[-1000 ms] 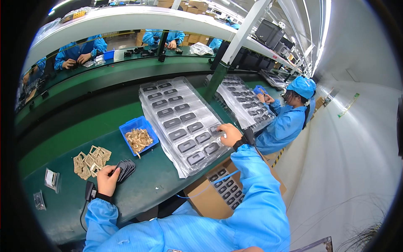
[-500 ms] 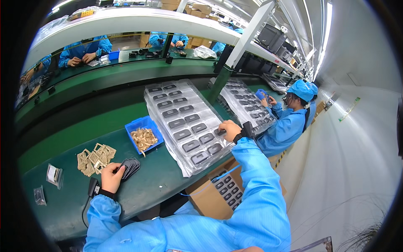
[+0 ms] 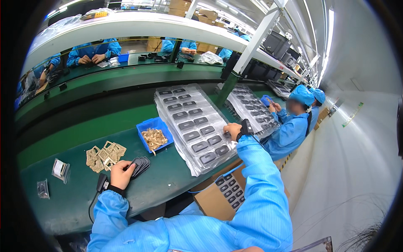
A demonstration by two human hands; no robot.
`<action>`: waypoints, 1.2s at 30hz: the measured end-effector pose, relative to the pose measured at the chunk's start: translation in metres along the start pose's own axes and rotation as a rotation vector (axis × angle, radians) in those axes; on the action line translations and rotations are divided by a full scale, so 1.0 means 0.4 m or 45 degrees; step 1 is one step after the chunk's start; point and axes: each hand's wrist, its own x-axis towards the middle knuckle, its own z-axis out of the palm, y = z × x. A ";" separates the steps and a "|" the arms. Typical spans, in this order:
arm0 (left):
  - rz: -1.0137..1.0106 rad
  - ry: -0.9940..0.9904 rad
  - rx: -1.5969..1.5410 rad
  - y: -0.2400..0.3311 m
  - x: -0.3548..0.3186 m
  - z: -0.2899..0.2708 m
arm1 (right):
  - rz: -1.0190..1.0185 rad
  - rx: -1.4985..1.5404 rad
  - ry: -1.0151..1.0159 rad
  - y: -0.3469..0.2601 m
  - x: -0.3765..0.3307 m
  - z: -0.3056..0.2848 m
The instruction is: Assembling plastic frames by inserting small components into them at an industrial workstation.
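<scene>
Head view: left hand pinching fanned dark frames, left of tray; right hand at tray's right edge, fingers at dark piece there, cannot tell if gripping. Hands barely shifted against tray; work little advanced

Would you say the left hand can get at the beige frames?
Probably yes: the left hand is beside the beige frames, unobstructed, though the dark pieces it holds may hamper it.
</scene>
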 end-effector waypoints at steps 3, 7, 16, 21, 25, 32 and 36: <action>0.016 -0.006 -0.028 0.010 0.001 0.007 | -0.107 -0.214 -0.036 0.044 -0.013 0.015; -0.041 0.041 -0.004 -0.008 -0.012 -0.008 | 0.071 -0.020 -0.093 0.049 0.011 0.031; -0.073 0.056 0.004 0.045 -0.013 0.018 | 0.298 0.920 0.568 -0.178 -0.099 -0.142; 0.051 0.090 0.559 0.099 -0.018 0.040 | -0.316 1.000 0.178 -0.674 -0.112 -0.074; 0.127 -0.168 0.609 0.092 0.008 0.025 | 0.034 0.683 -0.023 -0.807 -0.043 0.002; 0.120 -0.324 0.305 0.078 -0.057 -0.109 | -0.041 0.924 0.229 -0.816 0.014 0.104; 0.120 -0.010 0.287 0.082 -0.096 -0.159 | 0.079 1.382 0.362 -0.792 0.000 0.188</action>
